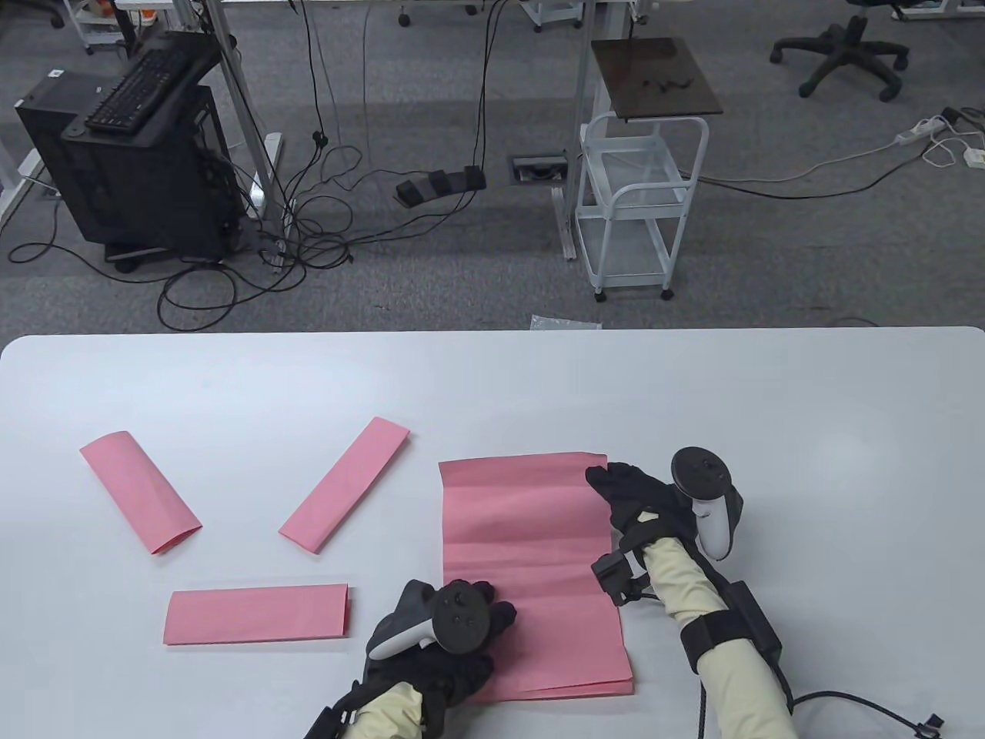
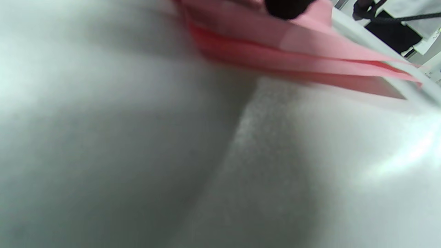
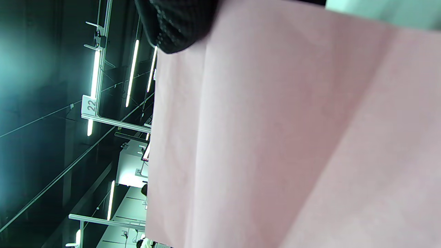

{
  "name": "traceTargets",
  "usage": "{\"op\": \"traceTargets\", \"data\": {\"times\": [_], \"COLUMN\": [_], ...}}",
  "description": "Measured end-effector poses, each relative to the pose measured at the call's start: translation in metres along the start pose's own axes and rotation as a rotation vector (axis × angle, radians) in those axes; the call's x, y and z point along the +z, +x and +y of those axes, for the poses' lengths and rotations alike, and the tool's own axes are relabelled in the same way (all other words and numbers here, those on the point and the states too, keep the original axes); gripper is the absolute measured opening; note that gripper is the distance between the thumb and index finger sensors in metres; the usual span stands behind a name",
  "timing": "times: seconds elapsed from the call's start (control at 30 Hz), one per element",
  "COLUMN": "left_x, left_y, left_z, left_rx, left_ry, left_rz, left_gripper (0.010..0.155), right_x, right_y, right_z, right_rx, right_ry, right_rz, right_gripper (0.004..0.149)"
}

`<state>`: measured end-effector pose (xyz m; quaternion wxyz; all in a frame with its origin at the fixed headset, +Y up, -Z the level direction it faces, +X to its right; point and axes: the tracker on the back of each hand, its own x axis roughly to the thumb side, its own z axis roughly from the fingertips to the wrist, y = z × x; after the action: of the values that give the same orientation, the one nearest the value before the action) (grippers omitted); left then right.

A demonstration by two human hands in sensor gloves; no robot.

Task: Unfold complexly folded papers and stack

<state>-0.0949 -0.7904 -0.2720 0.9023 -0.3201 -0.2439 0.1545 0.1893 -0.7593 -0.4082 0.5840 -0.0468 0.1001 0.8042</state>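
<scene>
An unfolded, creased pink sheet (image 1: pixel 531 570) lies on top of a pink stack near the table's front middle. My right hand (image 1: pixel 604 477) pinches that sheet at its far right corner; in the right wrist view a fingertip (image 3: pixel 179 27) sits on the edge of the sheet (image 3: pixel 275 137). The left hand (image 1: pixel 496 616) rests on the stack's near left part. Its fingertip (image 2: pixel 286 7) presses on the pink layers (image 2: pixel 275 44). Three folded pink papers lie to the left: one far left (image 1: pixel 140 493), one slanted (image 1: pixel 345 485), one near the front (image 1: pixel 258 613).
The white table (image 1: pixel 808 431) runs from side to side. Beyond its far edge are a white trolley (image 1: pixel 639 208), a black computer stand (image 1: pixel 131 154) and floor cables. A black cable (image 1: pixel 846 700) trails from my right forearm.
</scene>
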Motion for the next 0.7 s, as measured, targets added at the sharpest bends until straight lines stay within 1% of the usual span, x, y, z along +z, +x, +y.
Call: {"op": "traceTargets", "data": {"times": [0.1, 0.13, 0.17, 0.2, 0.27, 0.3, 0.33, 0.37, 0.4, 0.43, 0.47, 0.5, 0.53, 0.57, 0.63, 0.67, 0.7], "left_x": [-0.005, -0.006, -0.008, -0.007, -0.008, -0.009, -0.009, -0.009, -0.009, -0.01, -0.01, -0.01, -0.009, -0.01, -0.009, -0.009, -0.009], "left_y": [-0.006, -0.008, -0.011, -0.014, -0.017, -0.018, -0.019, -0.019, -0.019, -0.02, -0.02, -0.02, -0.02, -0.019, -0.019, -0.019, -0.019], "left_z": [-0.007, -0.009, -0.012, -0.014, -0.015, -0.016, -0.017, -0.017, -0.017, -0.018, -0.018, -0.018, -0.018, -0.018, -0.018, -0.018, -0.018], "left_rx": [-0.009, -0.021, -0.061, -0.082, -0.062, -0.063, -0.066, -0.073, -0.074, -0.075, -0.077, -0.079, -0.085, -0.087, -0.09, -0.091, -0.091], "left_ry": [-0.028, -0.032, -0.059, -0.091, -0.1, -0.12, -0.135, -0.134, -0.136, -0.142, -0.143, -0.143, -0.143, -0.146, -0.149, -0.15, -0.151], "left_rz": [0.037, 0.048, 0.088, 0.077, 0.099, 0.1, 0.105, 0.109, 0.112, 0.115, 0.117, 0.119, 0.124, 0.124, 0.127, 0.127, 0.128], "left_gripper": [0.079, 0.08, 0.081, 0.081, 0.082, 0.082, 0.082, 0.082, 0.082, 0.082, 0.082, 0.082, 0.083, 0.083, 0.084, 0.085, 0.085], "right_x": [-0.002, -0.002, -0.003, -0.003, -0.001, 0.0, 0.004, 0.008, 0.012, 0.02, 0.029, 0.04, 0.051, 0.07, 0.093, 0.101, 0.104], "right_y": [-0.003, -0.003, -0.005, -0.005, -0.005, -0.003, 0.001, 0.006, 0.011, 0.017, 0.021, 0.022, 0.019, 0.01, -0.005, -0.012, -0.017], "right_z": [0.002, 0.002, 0.003, 0.003, 0.002, 0.001, 0.0, -0.002, -0.002, 0.0, 0.005, 0.014, 0.025, 0.045, 0.07, 0.081, 0.088], "right_rx": [-0.004, -0.009, -0.017, -0.022, -0.033, -0.036, -0.029, 0.009, 0.062, 0.179, 0.325, 0.486, 0.63, 0.849, 1.076, 1.131, 1.129], "right_ry": [0.001, -0.001, -0.002, 0.002, 0.009, 0.01, 0.017, 0.012, 0.014, 0.043, 0.1, 0.185, 0.29, 0.484, 0.688, 0.743, 0.764], "right_rz": [0.015, 0.017, 0.021, 0.024, 0.021, 0.015, -0.012, -0.05, -0.082, -0.147, -0.207, -0.263, -0.287, -0.272, -0.245, -0.247, -0.245], "right_gripper": [0.041, 0.041, 0.042, 0.043, 0.047, 0.054, 0.067, 0.075, 0.079, 0.081, 0.08, 0.078, 0.076, 0.074, 0.079, 0.082, 0.083]}}
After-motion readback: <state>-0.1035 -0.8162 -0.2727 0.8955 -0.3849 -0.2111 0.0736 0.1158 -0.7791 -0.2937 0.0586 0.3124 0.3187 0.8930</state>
